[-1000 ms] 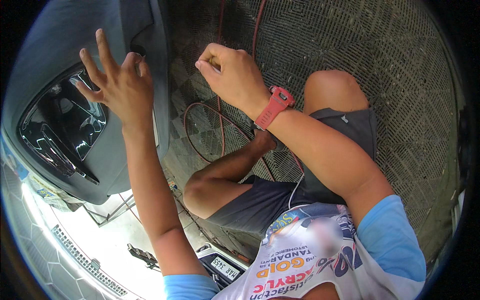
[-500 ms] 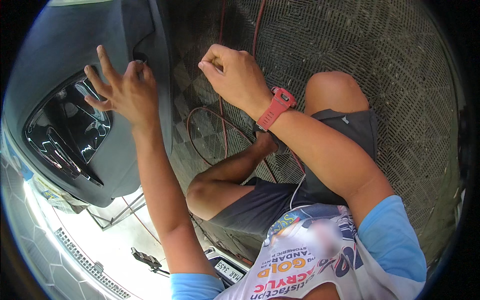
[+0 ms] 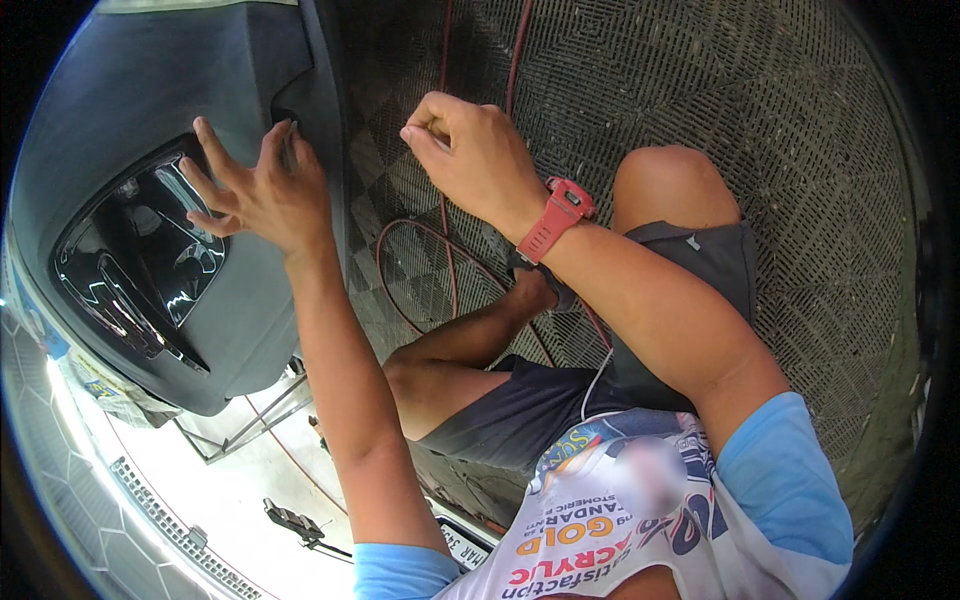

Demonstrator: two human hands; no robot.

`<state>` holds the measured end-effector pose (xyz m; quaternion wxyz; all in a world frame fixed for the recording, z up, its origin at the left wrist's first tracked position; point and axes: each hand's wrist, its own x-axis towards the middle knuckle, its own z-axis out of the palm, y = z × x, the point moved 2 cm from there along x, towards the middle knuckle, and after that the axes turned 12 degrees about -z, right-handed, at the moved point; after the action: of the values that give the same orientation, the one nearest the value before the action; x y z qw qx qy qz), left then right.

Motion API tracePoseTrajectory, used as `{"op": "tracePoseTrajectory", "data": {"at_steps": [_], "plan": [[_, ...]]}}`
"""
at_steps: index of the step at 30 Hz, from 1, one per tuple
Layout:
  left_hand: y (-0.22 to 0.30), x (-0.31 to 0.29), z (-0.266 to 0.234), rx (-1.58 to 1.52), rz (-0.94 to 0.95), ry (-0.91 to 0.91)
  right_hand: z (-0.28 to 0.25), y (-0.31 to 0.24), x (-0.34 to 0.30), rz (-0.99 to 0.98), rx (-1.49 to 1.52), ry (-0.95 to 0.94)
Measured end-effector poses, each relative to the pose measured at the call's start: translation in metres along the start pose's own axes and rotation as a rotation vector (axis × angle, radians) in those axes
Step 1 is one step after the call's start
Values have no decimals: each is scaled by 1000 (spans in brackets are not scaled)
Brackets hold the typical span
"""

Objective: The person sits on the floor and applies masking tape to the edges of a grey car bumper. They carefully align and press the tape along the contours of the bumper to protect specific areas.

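Note:
A matte dark-grey car bumper (image 3: 265, 340) stands at the left, with a glossy black inset panel (image 3: 190, 255). Over its right part is my left hand (image 3: 270, 190); thumb and forefinger are pinched together beside a dark notch (image 3: 287, 106) at the edge, and the other fingers fan out toward the inset. Whatever the pinch holds, if anything, is too small to make out. Away from the bumper, above the floor, my right hand (image 3: 475, 150) is closed with its thumb against curled fingers. What may lie inside it is hidden. A red watch (image 3: 557, 218) circles that wrist.
Dark ribbed mats (image 3: 800, 240) cover the floor. A reddish hose (image 3: 400, 222) loops across them close to my bent legs. Below the bumper stand a metal frame (image 3: 225, 447) and a black clamp-like fitting (image 3: 295, 522); a licence plate (image 3: 465, 545) is partly hidden behind my left arm.
My left hand has shifted slightly right and down, its spread fingers drawing in a little. The right hand stays closed in nearly the same place.

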<state>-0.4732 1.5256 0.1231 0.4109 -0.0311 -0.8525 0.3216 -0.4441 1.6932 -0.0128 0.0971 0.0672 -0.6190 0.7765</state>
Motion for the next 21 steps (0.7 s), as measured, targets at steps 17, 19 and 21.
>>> {"op": "tracePoseTrajectory", "data": {"at_steps": [17, 19, 21], "plan": [[2, 0, 6, -23, -45, 19, 5, 0, -1, 4, -25, -26], [4, -2, 6, -23, -79, 23, 5, 0, -1, 5, -22, -23], [6, -4, 6, -20, -113, 18, 5, 1, -1, -8, -13, -13]]}}
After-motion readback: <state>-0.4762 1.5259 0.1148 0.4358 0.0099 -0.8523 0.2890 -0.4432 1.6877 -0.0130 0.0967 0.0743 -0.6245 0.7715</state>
